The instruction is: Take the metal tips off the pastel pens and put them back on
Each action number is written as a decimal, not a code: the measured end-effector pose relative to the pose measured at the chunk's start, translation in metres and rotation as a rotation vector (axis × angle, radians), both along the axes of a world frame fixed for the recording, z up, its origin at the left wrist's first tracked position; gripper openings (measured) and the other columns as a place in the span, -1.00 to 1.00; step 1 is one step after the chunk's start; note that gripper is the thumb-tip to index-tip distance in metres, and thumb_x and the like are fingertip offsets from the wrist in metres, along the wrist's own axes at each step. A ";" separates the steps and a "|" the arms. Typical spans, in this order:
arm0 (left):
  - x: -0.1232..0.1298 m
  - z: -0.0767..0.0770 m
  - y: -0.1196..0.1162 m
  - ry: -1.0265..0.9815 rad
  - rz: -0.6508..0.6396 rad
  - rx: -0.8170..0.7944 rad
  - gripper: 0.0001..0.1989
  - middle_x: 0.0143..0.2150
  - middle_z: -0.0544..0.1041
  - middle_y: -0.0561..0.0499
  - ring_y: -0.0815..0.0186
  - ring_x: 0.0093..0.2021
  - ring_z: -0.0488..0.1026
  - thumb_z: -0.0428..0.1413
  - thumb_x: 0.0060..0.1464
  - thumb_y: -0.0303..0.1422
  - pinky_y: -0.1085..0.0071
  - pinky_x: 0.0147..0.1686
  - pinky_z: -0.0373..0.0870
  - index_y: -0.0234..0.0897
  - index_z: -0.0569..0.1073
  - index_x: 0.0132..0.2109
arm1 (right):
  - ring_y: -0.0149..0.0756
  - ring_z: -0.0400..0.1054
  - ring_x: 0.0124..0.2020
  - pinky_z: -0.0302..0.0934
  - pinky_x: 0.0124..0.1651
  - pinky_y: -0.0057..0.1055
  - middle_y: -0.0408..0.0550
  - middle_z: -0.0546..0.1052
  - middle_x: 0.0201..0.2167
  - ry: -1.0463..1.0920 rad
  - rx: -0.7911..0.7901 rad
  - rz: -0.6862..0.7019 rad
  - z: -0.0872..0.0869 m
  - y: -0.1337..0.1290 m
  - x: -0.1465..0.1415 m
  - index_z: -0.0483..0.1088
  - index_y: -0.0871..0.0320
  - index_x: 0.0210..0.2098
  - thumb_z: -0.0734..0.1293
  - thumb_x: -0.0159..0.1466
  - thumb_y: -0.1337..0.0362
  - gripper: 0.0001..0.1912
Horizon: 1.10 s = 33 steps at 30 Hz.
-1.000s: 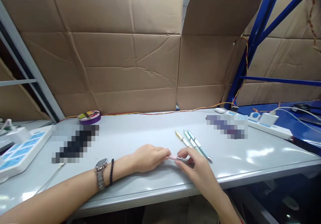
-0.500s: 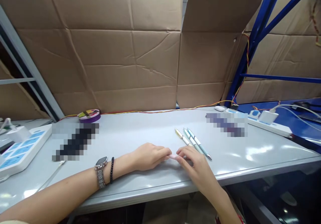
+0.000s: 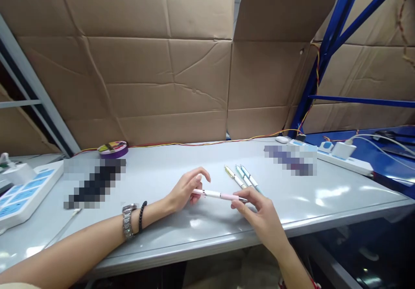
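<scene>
Pink-and-white pen [image 3: 214, 195] looks light, stiff, best held near its tip, where right hand [image 3: 262, 211] pinches; left hand [image 3: 184, 191] opposite, grasp unclear.

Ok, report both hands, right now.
Left hand: loosely curled at the pen's white end; grip cannot be told.
Right hand: closed, holding the slim pink-and-white pen by its pink end.

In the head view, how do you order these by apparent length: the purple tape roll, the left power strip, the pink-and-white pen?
1. Left power strip, cut off by the picture's edge
2. Pink-and-white pen, partly covered
3. Purple tape roll
</scene>
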<state>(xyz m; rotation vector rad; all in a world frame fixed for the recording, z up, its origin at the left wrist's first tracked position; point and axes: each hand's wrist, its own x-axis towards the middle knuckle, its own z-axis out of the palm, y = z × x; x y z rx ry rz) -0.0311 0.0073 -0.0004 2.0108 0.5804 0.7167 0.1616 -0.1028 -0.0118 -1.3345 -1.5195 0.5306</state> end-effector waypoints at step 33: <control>0.011 -0.006 0.002 0.020 0.099 -0.220 -0.46 -0.70 0.34 0.07 0.53 -0.80 0.02 -0.19 0.12 0.05 0.60 -0.81 -0.08 -0.35 0.34 -0.42 | -0.33 0.31 -0.45 0.18 -0.40 -0.45 -0.17 0.46 -0.51 -0.142 -0.104 0.097 0.004 0.005 -0.002 0.42 0.12 -0.40 0.23 0.23 0.19 -0.81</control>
